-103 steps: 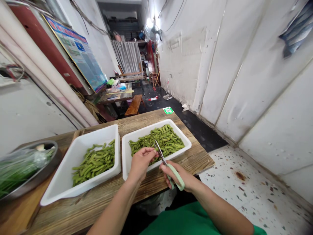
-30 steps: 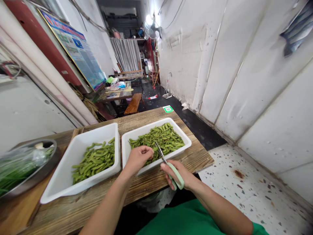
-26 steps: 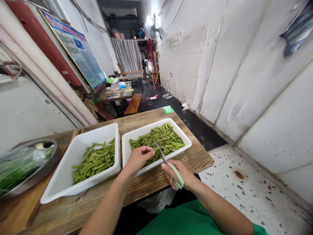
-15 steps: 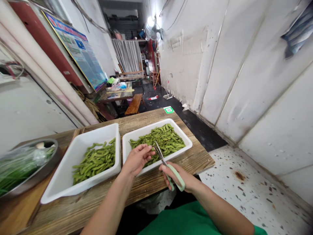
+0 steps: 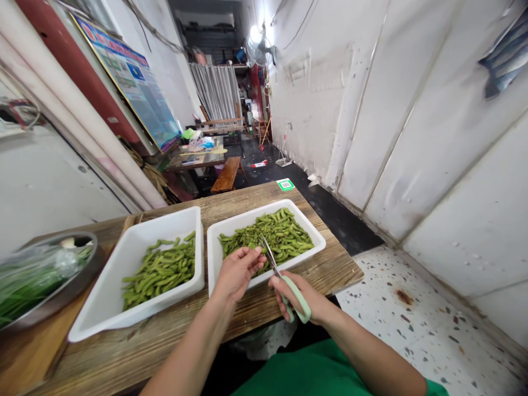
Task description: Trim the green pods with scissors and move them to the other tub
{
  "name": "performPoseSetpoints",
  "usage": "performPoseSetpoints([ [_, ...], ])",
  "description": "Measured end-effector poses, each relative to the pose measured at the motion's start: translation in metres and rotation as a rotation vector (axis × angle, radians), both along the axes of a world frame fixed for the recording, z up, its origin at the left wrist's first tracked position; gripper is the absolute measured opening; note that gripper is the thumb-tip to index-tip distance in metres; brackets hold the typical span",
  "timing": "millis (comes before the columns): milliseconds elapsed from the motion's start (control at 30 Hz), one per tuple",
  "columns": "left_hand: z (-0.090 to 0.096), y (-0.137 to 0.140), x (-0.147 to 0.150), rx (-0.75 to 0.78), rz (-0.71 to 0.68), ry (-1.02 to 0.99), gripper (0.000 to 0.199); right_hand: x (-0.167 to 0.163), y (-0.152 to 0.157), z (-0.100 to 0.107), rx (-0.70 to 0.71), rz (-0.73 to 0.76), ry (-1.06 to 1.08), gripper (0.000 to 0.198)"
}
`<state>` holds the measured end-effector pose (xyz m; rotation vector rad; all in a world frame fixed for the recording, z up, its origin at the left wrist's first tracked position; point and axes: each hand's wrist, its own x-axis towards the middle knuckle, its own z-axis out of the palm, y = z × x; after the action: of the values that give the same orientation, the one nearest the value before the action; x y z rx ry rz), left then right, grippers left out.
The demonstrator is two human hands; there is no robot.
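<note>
My left hand is closed in a pinch over the near edge of the right white tray, with a green soybean pod at its fingertips, partly hidden by the fingers. In my right hand are scissors with pale green handles. Their blades stand slightly apart, pointing up and away, close beside the left fingertips. Many green pods fill the right tray. To the left, a deeper white tray has more pods heaped toward its right side.
Both trays rest on a wooden table. A metal bowl with bagged green vegetables sits at the far left. A green QR-code card lies at the table's far corner. Beyond are a bench and a low table.
My left hand has shifted slightly right, its fingertips nearer the scissor blades. The right hand and scissors have barely moved.
</note>
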<state>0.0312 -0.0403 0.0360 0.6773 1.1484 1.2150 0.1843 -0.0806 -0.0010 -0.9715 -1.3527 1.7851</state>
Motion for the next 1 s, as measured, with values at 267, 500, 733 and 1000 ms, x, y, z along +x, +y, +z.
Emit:
performPoseSetpoints([
  [267,0.003,0.004,-0.017,0.108,0.064,0.215,0.026,0.002,-0.001,0.000,-0.065,-0.004,-0.079,0.053],
  [500,0.039,-0.001,-0.107,0.271,0.619,1.678,0.030,0.004,0.001,-0.010,-0.151,0.029,0.099,0.053],
  [733,0.010,0.063,-0.094,0.364,-0.185,1.997,0.028,0.005,-0.002,-0.001,-0.120,0.097,0.086,0.054],
  [1000,-0.018,0.107,-0.087,0.349,-0.339,1.989,0.023,0.014,-0.003,-0.001,-0.079,0.082,0.060,0.053],
])
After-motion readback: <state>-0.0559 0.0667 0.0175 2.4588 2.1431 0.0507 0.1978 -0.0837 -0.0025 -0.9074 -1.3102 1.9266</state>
